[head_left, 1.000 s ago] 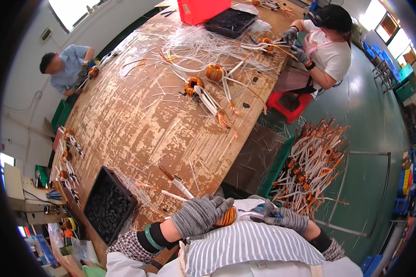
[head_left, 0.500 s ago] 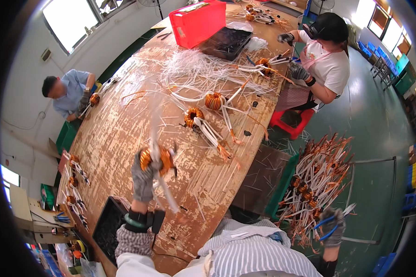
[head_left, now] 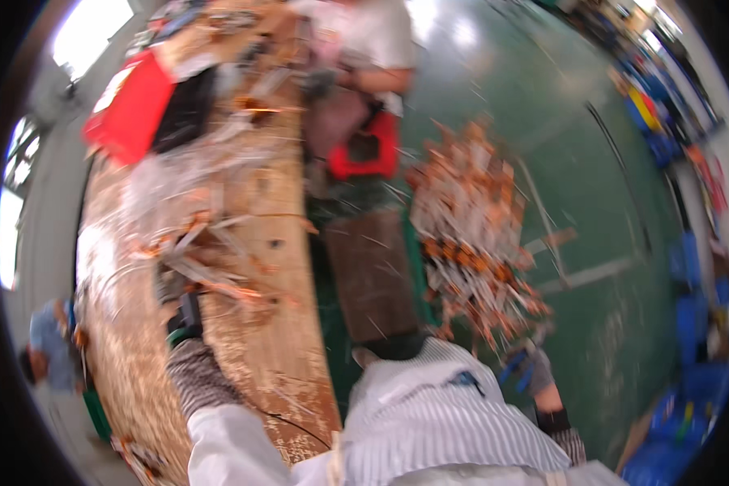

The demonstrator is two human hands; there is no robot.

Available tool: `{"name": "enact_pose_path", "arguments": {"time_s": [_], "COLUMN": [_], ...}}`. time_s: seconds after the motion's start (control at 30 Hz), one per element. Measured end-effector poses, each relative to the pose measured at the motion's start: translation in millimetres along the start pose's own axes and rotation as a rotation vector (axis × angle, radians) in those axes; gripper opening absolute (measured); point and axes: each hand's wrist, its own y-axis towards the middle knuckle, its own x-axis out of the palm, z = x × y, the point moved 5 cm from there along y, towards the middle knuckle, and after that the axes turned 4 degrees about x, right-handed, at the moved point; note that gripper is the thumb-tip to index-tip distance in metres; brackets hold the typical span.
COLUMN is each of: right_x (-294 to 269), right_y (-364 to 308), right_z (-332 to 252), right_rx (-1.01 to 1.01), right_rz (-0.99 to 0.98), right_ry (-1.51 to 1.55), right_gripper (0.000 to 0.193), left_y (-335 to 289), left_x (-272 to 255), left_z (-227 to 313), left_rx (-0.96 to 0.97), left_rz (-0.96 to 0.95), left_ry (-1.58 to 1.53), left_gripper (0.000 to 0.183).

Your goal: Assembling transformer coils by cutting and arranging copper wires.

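the whole view is smeared with motion, so most edges run into streaks and small things are hard to read. the left hand (head_left: 188, 312), gloved in grey with a dark cuff, reaches out over the long wooden table (head_left: 275, 356) at centre left of the frame; its fingers melt into the blur and i cannot tell whether they are clenched or released. just above it, about touching the fingertips, lies an orange coil with pale wires (head_left: 206, 271), only a streak of orange and white fanning toward the upper left.

the right hand (head_left: 529, 371) hangs low at lower right, beside the striped shirt (head_left: 445, 429). it is gloved too, with something blue (head_left: 512, 366) at its fingers, which seem curled about that blue thing, though the blur keeps me from being sure. just above it on the green floor (head_left: 607, 243) sits a heap of orange coils with white leads (head_left: 474, 235), its outline broken into dashes.

at the top, another person (head_left: 364, 49) is cut off by the frame edge, seated on a red stool (head_left: 364, 150). a red box (head_left: 134, 105) stands at the upper left of the table. a third person in blue (head_left: 49, 344) shows at the left rim, half lost in the dark border.
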Motion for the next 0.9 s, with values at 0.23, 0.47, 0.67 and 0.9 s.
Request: {"name": "enact_pose_path", "arguments": {"time_s": [0.23,0.47,0.67,0.9], "right_x": [-59.8,-70.0,-26.6,-42.2], "right_y": [53.6,183.3,322.2,508.8], "right_z": [34.2,1.9,-28.7,7.8], "right_rx": [0.259,0.093,0.209,-0.303], "right_rz": [0.237,0.228,0.329,0.344], "right_ry": [0.020,-0.163,-0.247,-1.074], "right_gripper": [0.025,0.024,0.025,0.035], "left_y": [-118.3,-258.1,-335.8,-419.6], "left_x": [129.9,154.4,173.6,179.7], "left_z": [185.5,188.1,214.8,285.2], "left_rx": [-0.203,-0.490,-0.629,-0.696], "left_rz": [0.600,0.627,0.385,0.547], "left_ry": [-0.241,0.028,0.213,0.460], "left_gripper": [0.038,0.022,0.018,0.025]}}
